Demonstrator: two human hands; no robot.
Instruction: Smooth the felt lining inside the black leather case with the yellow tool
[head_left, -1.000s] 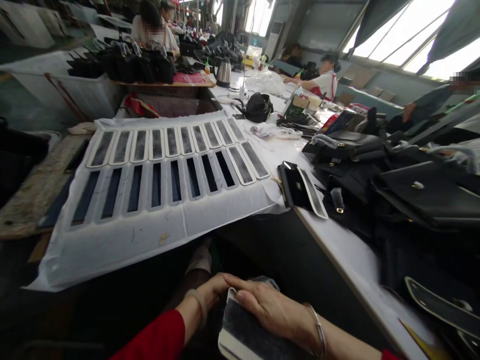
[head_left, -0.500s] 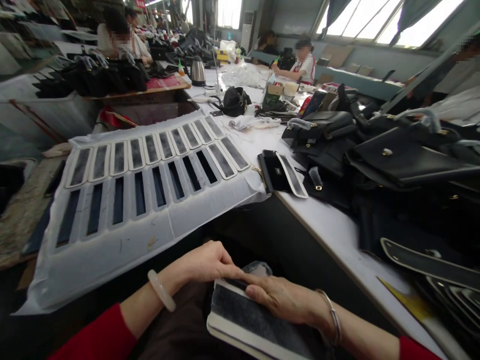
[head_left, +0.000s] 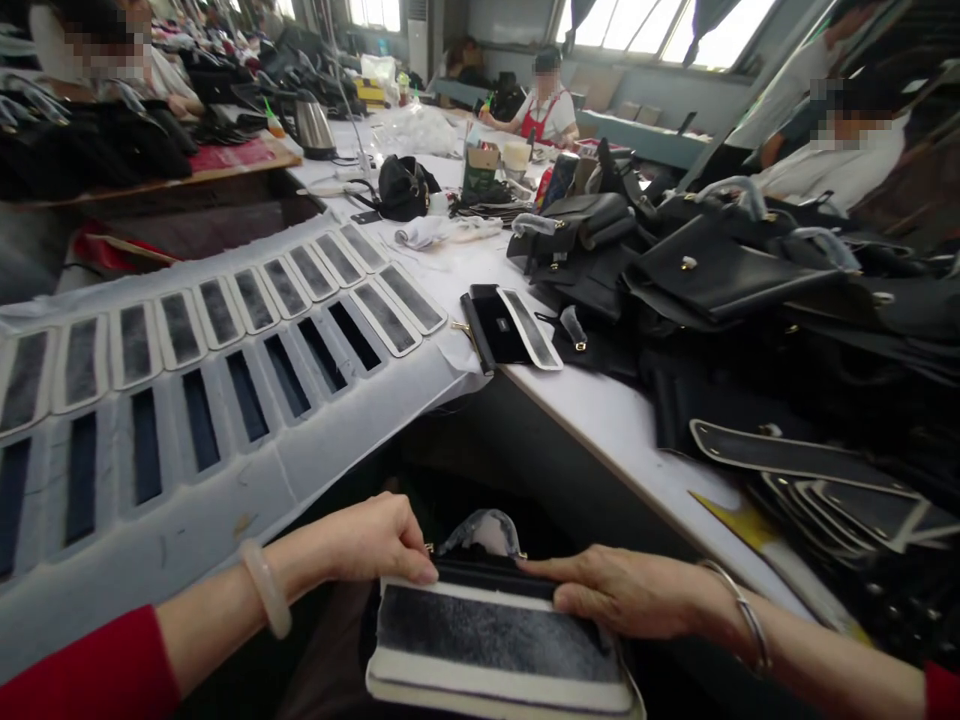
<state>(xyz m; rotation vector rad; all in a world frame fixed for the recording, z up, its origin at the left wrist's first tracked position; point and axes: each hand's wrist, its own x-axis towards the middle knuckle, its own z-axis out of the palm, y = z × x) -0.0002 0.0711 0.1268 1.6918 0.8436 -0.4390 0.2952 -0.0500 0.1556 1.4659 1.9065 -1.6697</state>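
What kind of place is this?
Maybe a bag workshop: black bags are piled on the white table, pale-edged strips lie side by side on a sheet, and several people are nearby.

From my station, my left hand [head_left: 379, 540] is curled in a grip, knuckles raised, thumb angled right — my right hand [head_left: 626, 592] points left, index finger straight, thumb below it — and both forearms [head_left: 206, 615] slant inward, well apart

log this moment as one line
left grip: on black bag, upper left | right grip: on black bag, upper right | handle: at top, plastic-wrapped
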